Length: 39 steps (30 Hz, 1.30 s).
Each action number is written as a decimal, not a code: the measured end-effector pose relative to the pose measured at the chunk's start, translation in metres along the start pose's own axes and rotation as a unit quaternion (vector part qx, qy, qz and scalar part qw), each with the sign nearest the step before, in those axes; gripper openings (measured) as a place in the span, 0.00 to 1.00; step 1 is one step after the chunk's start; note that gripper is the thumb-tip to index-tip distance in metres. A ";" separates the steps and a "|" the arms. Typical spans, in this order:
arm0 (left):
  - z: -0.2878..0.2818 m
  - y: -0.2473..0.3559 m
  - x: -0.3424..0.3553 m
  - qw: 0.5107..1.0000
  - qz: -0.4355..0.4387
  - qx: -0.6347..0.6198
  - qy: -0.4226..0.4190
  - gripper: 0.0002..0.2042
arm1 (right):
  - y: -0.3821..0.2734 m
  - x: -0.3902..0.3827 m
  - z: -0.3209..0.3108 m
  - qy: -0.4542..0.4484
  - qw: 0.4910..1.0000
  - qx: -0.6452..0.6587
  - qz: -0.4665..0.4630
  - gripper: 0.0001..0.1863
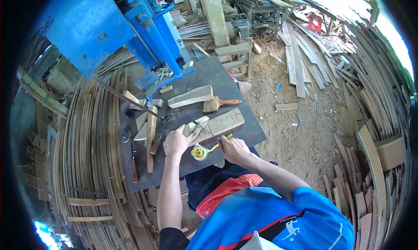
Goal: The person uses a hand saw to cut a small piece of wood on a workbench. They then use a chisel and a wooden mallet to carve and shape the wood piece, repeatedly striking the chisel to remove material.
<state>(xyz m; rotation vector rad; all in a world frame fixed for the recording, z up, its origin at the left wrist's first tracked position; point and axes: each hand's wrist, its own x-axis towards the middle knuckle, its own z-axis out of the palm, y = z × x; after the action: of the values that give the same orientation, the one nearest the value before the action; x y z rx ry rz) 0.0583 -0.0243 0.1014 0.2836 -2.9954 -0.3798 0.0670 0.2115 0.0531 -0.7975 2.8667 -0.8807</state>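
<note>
My left hand is closed on a small pale wooden piece, pressing it against a longer wooden block. My right hand is curled at the near edge of the dark table. A small dark tip shows at its fingers, but what it holds cannot be made out. Between the hands lies a tape measure with a yellow face; its yellow strap runs up to the right fingers. Beyond the block rest a wood-handled brush and another wooden block.
A blue machine overhangs the table's far left, its thin blade slanting down to the tabletop. Wooden strips lie left of my left hand. Stacked planks stand along the left, with more on the right. A red stool stands far back.
</note>
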 end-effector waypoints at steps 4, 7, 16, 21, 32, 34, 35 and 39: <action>0.014 -0.017 0.004 0.999 0.031 -0.022 0.036 0.32 | -0.004 0.005 0.004 0.016 0.999 0.027 -0.004 0.13; 0.013 -0.012 0.004 1.000 0.005 -0.004 0.021 0.30 | 0.001 -0.005 0.013 0.006 1.000 0.007 -0.002 0.16; 0.002 0.006 -0.004 0.999 0.011 0.029 0.014 0.26 | -0.003 0.040 0.021 -0.028 0.998 0.060 0.001 0.15; 0.008 -0.011 0.009 1.000 -0.019 0.018 -0.004 0.30 | -0.010 0.032 0.007 -0.056 0.997 0.053 0.029 0.15; 0.007 -0.013 0.017 1.000 0.014 0.018 -0.016 0.33 | -0.002 0.069 0.027 -0.057 0.996 0.072 0.018 0.17; 0.014 -0.015 0.016 0.999 0.009 0.034 0.002 0.30 | -0.006 0.066 0.024 -0.069 0.994 0.073 0.036 0.17; 0.017 -0.016 0.017 0.999 0.007 0.042 0.011 0.28 | -0.006 0.064 0.021 -0.075 0.993 0.073 0.046 0.17; 0.004 -0.017 0.020 0.999 0.001 0.016 -0.034 0.28 | -0.004 0.010 -0.006 -0.074 0.993 0.057 0.076 0.18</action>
<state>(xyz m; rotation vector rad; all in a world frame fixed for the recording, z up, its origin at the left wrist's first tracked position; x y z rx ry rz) 0.0416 -0.0430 0.0953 0.2749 -3.0705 -0.3487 0.0590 0.2071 0.0615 -0.5968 2.6792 -0.9136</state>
